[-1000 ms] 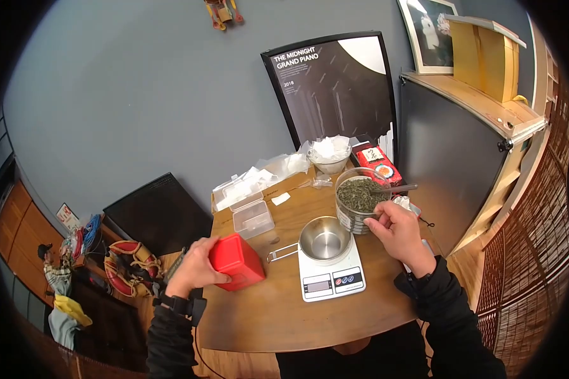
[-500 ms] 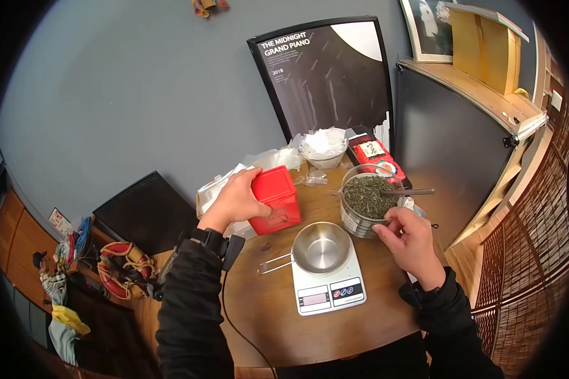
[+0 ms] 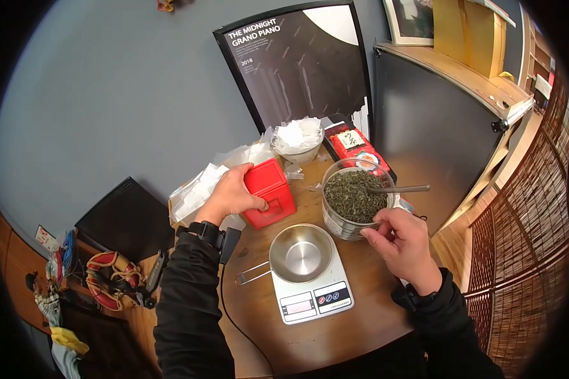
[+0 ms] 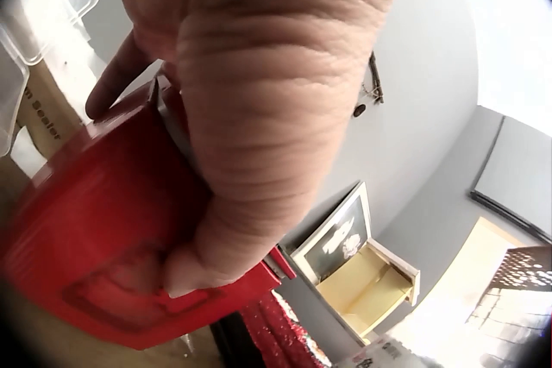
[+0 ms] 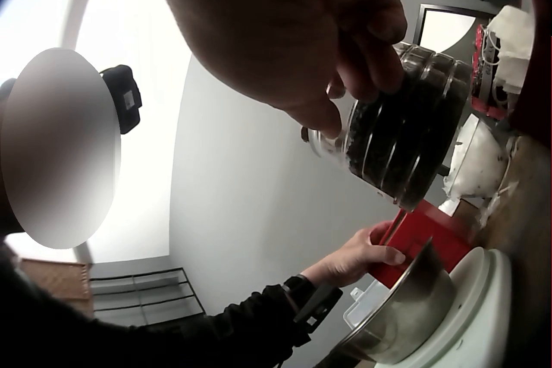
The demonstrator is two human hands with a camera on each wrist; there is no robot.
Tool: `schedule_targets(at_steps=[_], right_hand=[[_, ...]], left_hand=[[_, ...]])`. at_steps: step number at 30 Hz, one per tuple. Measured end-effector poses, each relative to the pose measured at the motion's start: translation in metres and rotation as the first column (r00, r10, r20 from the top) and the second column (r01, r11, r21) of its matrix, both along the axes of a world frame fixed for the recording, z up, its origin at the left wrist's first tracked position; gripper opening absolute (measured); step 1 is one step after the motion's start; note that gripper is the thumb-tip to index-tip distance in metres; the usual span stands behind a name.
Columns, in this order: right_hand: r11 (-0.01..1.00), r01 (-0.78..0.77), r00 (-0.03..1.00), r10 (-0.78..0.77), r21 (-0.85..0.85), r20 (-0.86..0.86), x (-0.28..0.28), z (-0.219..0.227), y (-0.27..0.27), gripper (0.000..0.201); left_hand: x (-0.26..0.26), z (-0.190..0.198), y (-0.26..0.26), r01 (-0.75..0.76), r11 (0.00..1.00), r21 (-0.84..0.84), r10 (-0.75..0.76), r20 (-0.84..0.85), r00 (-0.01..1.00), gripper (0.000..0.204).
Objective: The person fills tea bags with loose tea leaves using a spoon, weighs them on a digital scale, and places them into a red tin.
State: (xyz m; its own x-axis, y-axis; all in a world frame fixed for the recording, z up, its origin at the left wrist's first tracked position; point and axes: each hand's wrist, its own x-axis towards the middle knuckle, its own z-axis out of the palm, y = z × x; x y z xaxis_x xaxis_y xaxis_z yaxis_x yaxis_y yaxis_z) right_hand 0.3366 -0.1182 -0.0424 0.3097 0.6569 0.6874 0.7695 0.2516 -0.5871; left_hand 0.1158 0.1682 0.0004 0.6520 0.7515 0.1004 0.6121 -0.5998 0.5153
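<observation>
My left hand (image 3: 232, 194) grips a red lidded box (image 3: 267, 180) from its left side, thumb across the front, at the back left of the table. The left wrist view shows the thumb pressed beside an embossed mark on the box. With curled fingers and thumb, my right hand (image 3: 403, 240) pinches the near right rim of a clear ribbed jar (image 3: 342, 226) full of dried green tea leaves (image 3: 354, 197). A spoon handle (image 3: 401, 189) sticks out of the leaves to the right. Between the hands, a steel pan (image 3: 301, 252) with a wire handle stands on a white kitchen scale (image 3: 316, 303).
Behind the box lie white tea bags (image 3: 199, 192) on a cardboard carton. A glass bowl (image 3: 297, 140) of white bags and a red packet (image 3: 357, 148) stand at the back. A black cable (image 3: 237, 325) hangs from my left wrist. A dark cabinet (image 3: 433, 126) borders the right side.
My left hand has carried the red box from the table's left front to the back left, beside the bags. My right hand stays at the jar's rim. The head view has shifted and come closer.
</observation>
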Motion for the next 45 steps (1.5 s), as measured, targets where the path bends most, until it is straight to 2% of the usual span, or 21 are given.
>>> schedule_targets(at_steps=[2,7,9,10,11,14,15,17,18,23,30,33,42,45], right_hand=[[1.0,-0.007,1.0,0.007,-0.002,0.002,0.0,0.0,0.0,0.023],[1.0,-0.003,1.0,0.003,-0.017,0.017,-0.002,0.004,-0.003,0.022],[1.0,0.004,1.0,-0.004,-0.018,0.015,-0.003,0.008,-0.009,0.022],[1.0,-0.012,1.0,0.013,-0.021,0.013,-0.003,0.011,-0.012,0.022],[0.999,-0.028,1.0,0.028,-0.025,0.009,-0.004,0.012,-0.017,0.022],[0.999,-0.019,0.997,0.021,-0.031,0.068,-0.006,0.011,-0.032,0.022],[0.999,-0.016,0.997,0.019,-0.034,0.071,-0.007,0.011,-0.037,0.022],[0.996,-0.015,0.995,0.024,-0.092,0.102,-0.011,0.013,-0.049,0.023],[0.995,-0.02,0.994,0.03,-0.095,0.104,-0.013,0.011,-0.054,0.023],[0.987,-0.034,0.989,0.056,-0.155,0.14,-0.02,-0.003,-0.076,0.023],[0.972,-0.052,0.979,0.095,-0.23,0.182,-0.026,-0.022,-0.082,0.023],[0.965,-0.054,0.98,0.101,-0.256,0.174,-0.025,-0.03,-0.082,0.022],[0.941,-0.141,0.974,0.186,-0.306,0.125,-0.024,-0.044,-0.072,0.022],[0.928,-0.186,0.975,0.216,-0.323,0.059,-0.026,-0.048,-0.064,0.023]], left_hand=[[-0.001,-0.012,0.003,-0.031,0.999,-0.008,0.031,-0.01,0.999,0.106],[-0.009,-0.01,-0.001,0.023,0.999,0.026,-0.02,-0.1,0.995,0.107],[-0.011,-0.001,-0.012,0.042,0.951,0.305,-0.061,0.055,0.997,0.1],[-0.014,0.002,-0.024,0.038,0.911,0.41,-0.08,0.084,0.993,0.086],[-0.015,0.011,-0.042,0.048,0.913,0.406,-0.088,0.082,0.993,0.086],[-0.015,0.023,-0.093,0.198,0.866,0.459,-0.303,0.166,0.938,0.066],[-0.013,0.022,-0.106,0.199,0.867,0.457,-0.305,0.17,0.937,0.066],[-0.009,0.022,-0.13,0.421,0.811,0.406,-0.445,-0.039,0.895,0.073],[-0.005,0.023,-0.142,0.455,0.823,0.341,-0.446,-0.108,0.888,0.079],[-0.004,0.003,-0.165,0.45,0.845,0.29,-0.43,-0.135,0.893,0.089],[-0.015,-0.004,-0.16,0.367,0.911,0.188,-0.337,-0.176,0.925,0.102],[-0.013,-0.007,-0.157,0.365,0.921,0.139,-0.341,-0.173,0.924,0.106],[-0.028,-0.006,-0.158,0.346,0.934,0.094,-0.331,-0.144,0.933,0.104],[-0.039,-0.002,-0.16,0.315,0.945,0.086,-0.302,-0.136,0.944,0.103]])
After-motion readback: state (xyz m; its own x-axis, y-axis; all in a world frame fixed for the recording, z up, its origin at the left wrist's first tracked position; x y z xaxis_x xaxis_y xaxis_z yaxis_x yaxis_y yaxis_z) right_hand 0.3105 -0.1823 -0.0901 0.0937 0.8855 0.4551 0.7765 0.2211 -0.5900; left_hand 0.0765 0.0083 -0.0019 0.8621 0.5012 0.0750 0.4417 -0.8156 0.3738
